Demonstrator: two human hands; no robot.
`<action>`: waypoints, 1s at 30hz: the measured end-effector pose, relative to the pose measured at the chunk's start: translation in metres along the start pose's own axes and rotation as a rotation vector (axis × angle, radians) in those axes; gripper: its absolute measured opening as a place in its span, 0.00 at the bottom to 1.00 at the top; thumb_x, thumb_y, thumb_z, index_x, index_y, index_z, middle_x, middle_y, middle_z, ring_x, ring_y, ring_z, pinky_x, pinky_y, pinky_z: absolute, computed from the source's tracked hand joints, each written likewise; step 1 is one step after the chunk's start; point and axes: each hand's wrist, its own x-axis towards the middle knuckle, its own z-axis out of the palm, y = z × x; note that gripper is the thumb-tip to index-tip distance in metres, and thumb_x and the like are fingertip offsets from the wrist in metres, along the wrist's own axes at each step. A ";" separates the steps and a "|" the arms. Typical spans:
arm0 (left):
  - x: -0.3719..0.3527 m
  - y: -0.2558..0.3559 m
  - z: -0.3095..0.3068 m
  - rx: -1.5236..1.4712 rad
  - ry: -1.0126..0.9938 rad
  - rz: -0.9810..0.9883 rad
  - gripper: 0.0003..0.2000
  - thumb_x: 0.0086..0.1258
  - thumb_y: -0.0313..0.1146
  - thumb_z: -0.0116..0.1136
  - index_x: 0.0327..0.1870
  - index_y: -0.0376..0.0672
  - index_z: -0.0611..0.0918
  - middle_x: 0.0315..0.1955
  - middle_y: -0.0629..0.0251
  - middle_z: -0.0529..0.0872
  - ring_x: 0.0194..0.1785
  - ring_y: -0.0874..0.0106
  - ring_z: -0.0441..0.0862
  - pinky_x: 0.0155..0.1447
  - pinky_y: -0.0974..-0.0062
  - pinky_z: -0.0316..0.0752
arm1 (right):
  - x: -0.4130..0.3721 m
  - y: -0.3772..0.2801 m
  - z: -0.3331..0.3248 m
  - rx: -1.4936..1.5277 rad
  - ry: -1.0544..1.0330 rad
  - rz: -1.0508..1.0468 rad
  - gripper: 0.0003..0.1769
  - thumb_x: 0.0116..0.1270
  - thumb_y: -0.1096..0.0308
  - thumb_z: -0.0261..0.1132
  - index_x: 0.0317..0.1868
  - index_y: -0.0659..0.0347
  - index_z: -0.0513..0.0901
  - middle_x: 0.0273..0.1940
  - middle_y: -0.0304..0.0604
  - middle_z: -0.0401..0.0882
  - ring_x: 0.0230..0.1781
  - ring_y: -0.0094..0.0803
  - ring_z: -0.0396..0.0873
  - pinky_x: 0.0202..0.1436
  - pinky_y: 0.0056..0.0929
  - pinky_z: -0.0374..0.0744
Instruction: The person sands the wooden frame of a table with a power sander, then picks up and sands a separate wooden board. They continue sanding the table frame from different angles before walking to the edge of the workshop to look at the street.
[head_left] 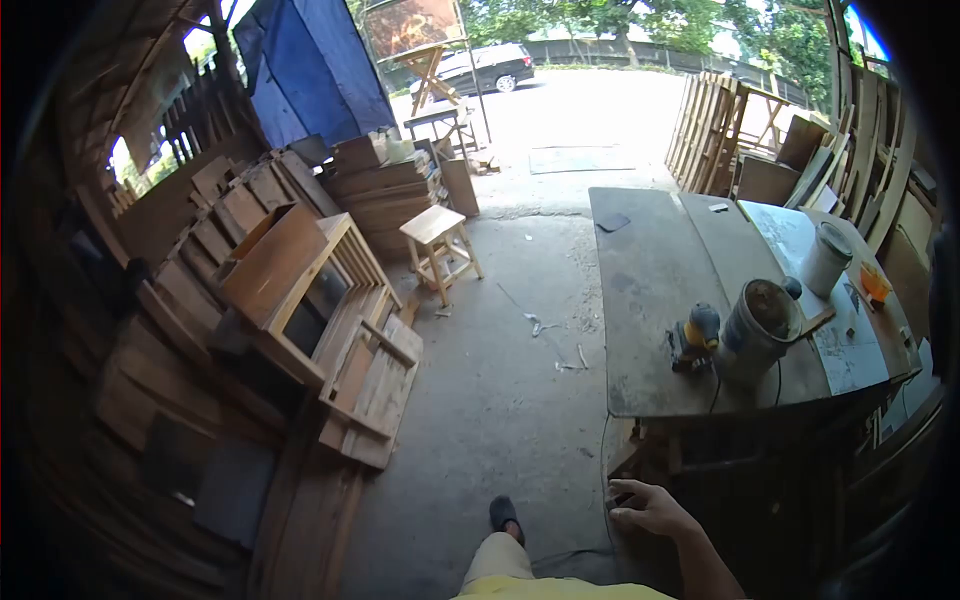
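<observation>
My right hand (652, 508) is low in the view, near the front left corner of the workbench (640, 370), with its fingers bent. A small dark spot shows at the fingertips; whether it is something held, I cannot make out. My left hand is out of view. On the bench stand a yellow and black power tool (697, 335) and, beside it, a large grey bucket (755, 330) with brown contents. Farther right are a lighter bucket (826, 260) and an orange object (875, 284).
To the left, a wooden stool (436, 230) stands on the concrete floor (490, 370), near a wooden furniture frame (350, 340) and stacked boards (385, 195). Wooden panels (705, 135) lean at the back right. A cord runs down beside the bench. A dark car (480, 72) is outside.
</observation>
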 end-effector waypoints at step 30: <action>0.012 1.264 -0.143 0.366 -0.178 -0.076 0.29 0.71 0.57 0.55 0.65 0.46 0.73 0.51 0.60 0.83 0.49 0.61 0.83 0.47 0.56 0.79 | 0.988 -0.192 -0.593 0.073 1.240 0.331 0.12 0.67 0.72 0.65 0.48 0.65 0.77 0.36 0.40 0.77 0.30 0.24 0.74 0.33 0.25 0.76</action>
